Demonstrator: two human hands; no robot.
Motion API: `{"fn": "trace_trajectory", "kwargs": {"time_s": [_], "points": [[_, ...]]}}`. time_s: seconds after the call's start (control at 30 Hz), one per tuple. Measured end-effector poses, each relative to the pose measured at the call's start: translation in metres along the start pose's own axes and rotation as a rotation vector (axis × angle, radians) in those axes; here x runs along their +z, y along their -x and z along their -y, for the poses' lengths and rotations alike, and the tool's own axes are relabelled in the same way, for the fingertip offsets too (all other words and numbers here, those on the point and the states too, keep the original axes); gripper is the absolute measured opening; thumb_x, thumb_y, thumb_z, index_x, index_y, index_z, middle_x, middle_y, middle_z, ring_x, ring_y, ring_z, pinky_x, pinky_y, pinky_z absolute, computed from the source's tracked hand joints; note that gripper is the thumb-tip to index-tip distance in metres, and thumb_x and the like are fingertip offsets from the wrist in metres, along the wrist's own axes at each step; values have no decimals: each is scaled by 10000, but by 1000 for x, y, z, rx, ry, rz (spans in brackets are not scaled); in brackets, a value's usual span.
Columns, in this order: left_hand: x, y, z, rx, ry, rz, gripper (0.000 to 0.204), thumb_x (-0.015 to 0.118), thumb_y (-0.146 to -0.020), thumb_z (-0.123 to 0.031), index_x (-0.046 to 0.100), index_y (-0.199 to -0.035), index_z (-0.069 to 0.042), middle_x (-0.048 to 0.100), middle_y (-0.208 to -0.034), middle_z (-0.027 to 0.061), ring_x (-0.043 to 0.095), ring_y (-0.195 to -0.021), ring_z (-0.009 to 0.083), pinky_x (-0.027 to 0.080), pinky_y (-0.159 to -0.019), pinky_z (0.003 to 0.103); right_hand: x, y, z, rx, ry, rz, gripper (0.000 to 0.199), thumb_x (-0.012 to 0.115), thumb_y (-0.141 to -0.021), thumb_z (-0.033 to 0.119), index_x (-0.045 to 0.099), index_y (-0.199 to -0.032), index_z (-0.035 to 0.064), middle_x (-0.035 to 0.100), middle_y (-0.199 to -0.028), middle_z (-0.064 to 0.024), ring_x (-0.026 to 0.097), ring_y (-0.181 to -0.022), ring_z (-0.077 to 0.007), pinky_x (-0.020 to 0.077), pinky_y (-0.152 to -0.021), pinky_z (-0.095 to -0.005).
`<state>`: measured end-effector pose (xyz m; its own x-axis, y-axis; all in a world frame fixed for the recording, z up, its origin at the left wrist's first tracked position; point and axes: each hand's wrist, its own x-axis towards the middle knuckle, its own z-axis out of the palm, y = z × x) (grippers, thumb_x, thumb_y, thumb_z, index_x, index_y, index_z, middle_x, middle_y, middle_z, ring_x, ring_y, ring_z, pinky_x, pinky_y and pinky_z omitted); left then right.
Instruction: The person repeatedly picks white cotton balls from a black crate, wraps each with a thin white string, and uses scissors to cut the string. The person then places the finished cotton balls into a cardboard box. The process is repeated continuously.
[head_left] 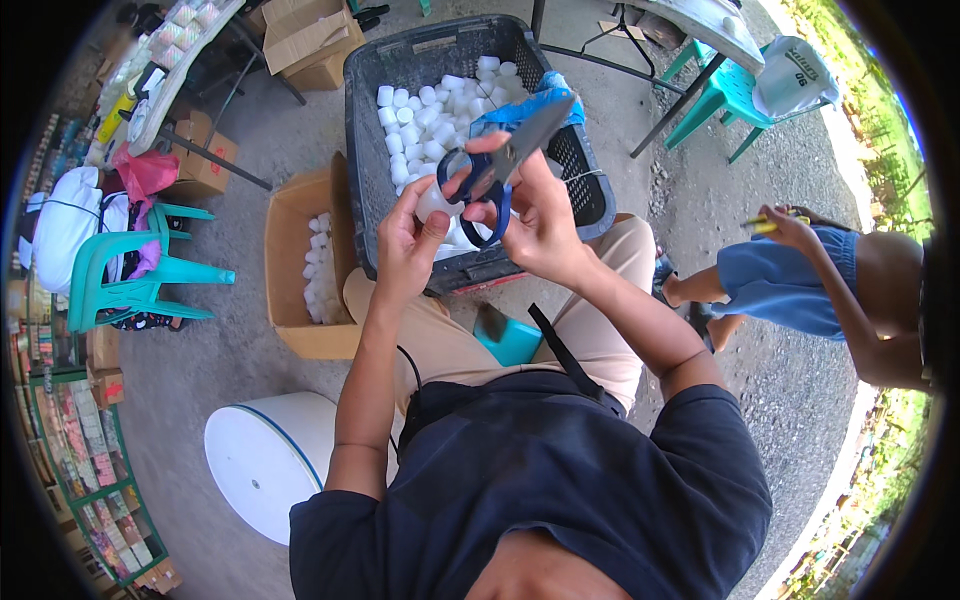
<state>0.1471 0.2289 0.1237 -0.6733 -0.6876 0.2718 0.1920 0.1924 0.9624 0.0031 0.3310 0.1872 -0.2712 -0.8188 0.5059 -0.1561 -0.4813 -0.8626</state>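
My right hand (pixel 548 225) grips a pair of scissors (pixel 537 134) with dark blue handles, fingers through the loops. The grey blades point up and away to the right, and appear parted only slightly, if at all. Close by on the left, my left hand (pixel 405 240) pinches a small white cylinder (pixel 434 203) beside the handle loops. Both hands are raised over the near side of a black plastic crate (pixel 360 140) heaped with similar white cylinders (pixel 430 118). A blue plastic bag (pixel 556 97) lies at the crate's right side.
Left of the crate, an open cardboard box (pixel 287 320) holds more white cylinders. A white drum (pixel 262 470) and stacked green chairs (pixel 120 265) stand at left. Tables (pixel 700 30) are at the far side. On the right, another person's hand (pixel 795 232) holds something yellow.
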Motion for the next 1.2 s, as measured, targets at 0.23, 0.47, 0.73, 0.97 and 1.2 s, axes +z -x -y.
{"fn": "trace_trajectory", "kwargs": {"time_s": [0.23,0.47,0.73,0.97,1.2], "points": [[0,2,7,-9,29,8,524,617,-929,-349,490,-1268,31,582,-1079,56,534,-954,103,438,-801,234,-5,2,-8,-76,5,-46,479,611,-827,-89,428,-1257,14,655,-995,-136,650,-960,-177,526,-760,-292],[-28,-6,13,-132,609,-55,436,454,-967,-441,473,-1277,-134,511,-1317,177,487,-1238,308,401,-1002,479,-21,15,-27,354,-139,37,414,661,-875,113,485,-1244,51,580,-829,-6,569,-756,-72,464,-648,-214],[-26,-16,-5,-154,739,-94,538,375,-957,-524,335,-1378,-191,347,-1470,185,438,-1281,364,394,-1014,526,29,42,-27,844,-533,219,452,593,-931,410,527,-1202,54,533,-760,23,525,-656,-47,406,-577,-188],[-23,-5,-5,-151,765,-180,569,382,-950,-524,265,-1415,-216,356,-1435,154,523,-1176,361,439,-979,546,27,37,-25,789,-507,266,465,579,-933,432,517,-1204,59,545,-767,7,534,-651,-57,419,-564,-197],[-24,-5,-8,-76,665,-240,595,391,-948,-518,227,-1445,-235,381,-1419,124,484,-1222,321,416,-1015,577,37,39,-21,774,-603,268,506,550,-938,461,455,-1239,65,548,-787,3,542,-660,-69,448,-582,-205]]}}
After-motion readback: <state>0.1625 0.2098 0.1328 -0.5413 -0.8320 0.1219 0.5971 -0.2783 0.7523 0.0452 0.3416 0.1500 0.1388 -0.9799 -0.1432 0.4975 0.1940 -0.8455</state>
